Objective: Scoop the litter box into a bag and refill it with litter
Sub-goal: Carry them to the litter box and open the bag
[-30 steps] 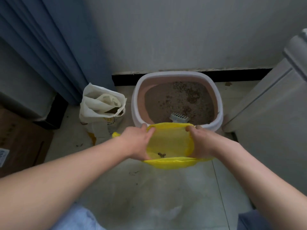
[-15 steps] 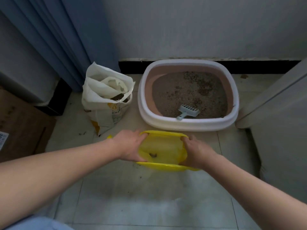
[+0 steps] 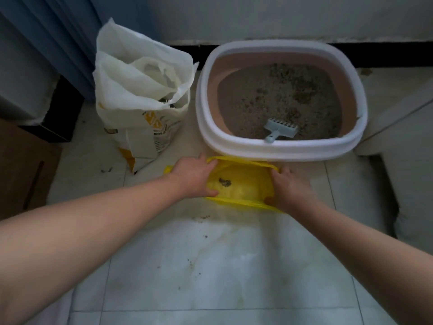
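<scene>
Head view is showing a person holding a yellow bag (image 3: 243,184) open on the tiled floor (image 3: 210,266), just on the near side of the litter box (image 3: 281,148). The left hand (image 3: 192,179) is gripping the bag's left edge and the right hand (image 3: 290,191) is gripping its right edge, the two hands spread apart with the bag's mouth stretched between them. A dark clump (image 3: 225,182) is lying inside the bag. A grey scoop (image 3: 280,130) is resting in the litter by the box's near rim. A white litter sack (image 3: 140,102) is standing open to the left of the box. A second ago the bag's far edge was overlapping the box's near rim and covering the scoop's handle; now the bag is sitting lower, clear of the rim, and both hands are keeping the same grip.
</scene>
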`<state>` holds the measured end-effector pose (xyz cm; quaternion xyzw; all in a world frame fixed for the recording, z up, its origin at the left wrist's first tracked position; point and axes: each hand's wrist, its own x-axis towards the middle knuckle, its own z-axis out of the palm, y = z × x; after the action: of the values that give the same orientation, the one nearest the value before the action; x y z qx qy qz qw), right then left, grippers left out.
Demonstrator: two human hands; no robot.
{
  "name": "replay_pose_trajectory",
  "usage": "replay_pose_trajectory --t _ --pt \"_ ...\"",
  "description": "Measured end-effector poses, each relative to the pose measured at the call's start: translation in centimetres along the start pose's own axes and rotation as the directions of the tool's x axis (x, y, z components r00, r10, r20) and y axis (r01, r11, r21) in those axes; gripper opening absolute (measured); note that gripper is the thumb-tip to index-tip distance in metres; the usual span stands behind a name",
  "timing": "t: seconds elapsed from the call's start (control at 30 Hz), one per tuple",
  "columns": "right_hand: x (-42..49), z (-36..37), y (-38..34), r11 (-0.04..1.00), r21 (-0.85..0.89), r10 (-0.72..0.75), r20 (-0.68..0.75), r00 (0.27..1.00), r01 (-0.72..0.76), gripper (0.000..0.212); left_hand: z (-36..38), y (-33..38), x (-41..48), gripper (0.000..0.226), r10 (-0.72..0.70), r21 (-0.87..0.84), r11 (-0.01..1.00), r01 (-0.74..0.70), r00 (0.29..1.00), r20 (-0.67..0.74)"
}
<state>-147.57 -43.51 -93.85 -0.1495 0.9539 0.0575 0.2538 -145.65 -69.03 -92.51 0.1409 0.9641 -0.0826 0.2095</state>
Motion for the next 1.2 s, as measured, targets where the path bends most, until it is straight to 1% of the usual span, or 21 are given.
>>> replay_pose_trajectory --t 0.1,0.17,0.23,0.33,0.5,0.6,0.67,0.73,0.8,0.9,0.97,1.0,1.03,1.07,1.2 --pt "0.6 0.2 -0.2 0.999 0.043 0.026 0.051 0.998 -0.029 0.073 0.2 -0.6 1.0 0.093 0.038 -0.046 0.998 -0.037 0.999 0.024" --pt "1.2 0.6 -0.4 0.996 0.081 0.018 0.053 0.998 -0.022 0.076 1.0 -1.1 1.6 0.097 0.042 -0.084 0.996 -0.039 0.998 0.039" --pt "1.8 1.2 -0.5 0.992 0.130 0.006 0.034 0.999 -0.011 0.079 2.3 -1.6 2.0 0.101 0.043 -0.121 0.992 -0.038 0.998 0.040" --pt "2.5 2.5 -0.4 0.977 0.214 -0.016 -0.037 0.999 0.024 0.083 4.7 -2.2 2.1 0.103 0.047 -0.141 0.989 -0.043 0.999 0.020" --pt "2.5 4.0 0.4 0.946 0.288 -0.100 -0.179 0.979 0.150 0.085 6.6 -3.1 2.2 0.103 0.048 -0.189 0.980 -0.061 0.996 -0.073" --pt "1.9 4.2 1.0 0.894 0.388 -0.139 -0.231 0.963 0.222 0.084 6.4 -3.3 2.0 0.095 0.087 -0.158 0.980 -0.119 0.976 -0.200" --pt "1.3 4.2 1.3 0.876 0.394 -0.153 -0.324 0.934 0.280 0.080 6.1 -3.0 1.6 0.083 0.105 -0.136 0.978 -0.160 0.932 -0.347" --pt "0.7 4.7 1.3 0.886 0.323 -0.172 -0.434 0.884 0.331 0.075 6.1 -2.4 1.0 0.069 0.140 -0.100 0.971 -0.217 0.855 -0.499" --pt "0.2 5.3 1.2 0.898 0.243 -0.198 -0.523 0.829 0.368 0.068 6.5 -1.6 0.4 0.055 0.181 -0.052 0.962 -0.267 0.772 -0.609" --pt "-0.2 5.4 0.6 0.899 0.147 -0.243 -0.613 0.752 0.412 0.054 6.9 -0.2 -0.2 0.032 0.238 -0.009 0.940 -0.341 0.673 -0.701" --pt "-0.5 5.0 0.2 0.889 0.113 -0.270 -0.654 0.707 0.444 0.046 6.9 0.8 -0.3 0.022 0.283 0.015 0.919 -0.393 0.634 -0.719" --pt "-0.6 4.7 0.0 0.884 0.098 -0.282 -0.670 0.687 0.458 0.043 6.9 1.1 -0.3 0.020 0.301 0.025 0.913 -0.408 0.628 -0.718" --pt "-0.7 4.4 -0.2 0.879 0.083 -0.292 -0.682 0.670 0.469 0.040 7.0 1.3 -0.1 0.020 0.312 0.027 0.910 -0.414 0.640 -0.702" --pt "-0.8 4.2 -0.5 0.876 0.071 -0.301 -0.693 0.655 0.477 0.038 7.0 1.3 0.1 0.023 0.318 0.018 0.910 -0.415 0.668 -0.673" --pt "-1.2 3.7 -1.1 0.855 0.031 -0.331 -0.735 0.591 0.518 0.028 7.4 0.7 1.5 0.046 0.302 -0.089 0.913 -0.399 0.804 -0.512"
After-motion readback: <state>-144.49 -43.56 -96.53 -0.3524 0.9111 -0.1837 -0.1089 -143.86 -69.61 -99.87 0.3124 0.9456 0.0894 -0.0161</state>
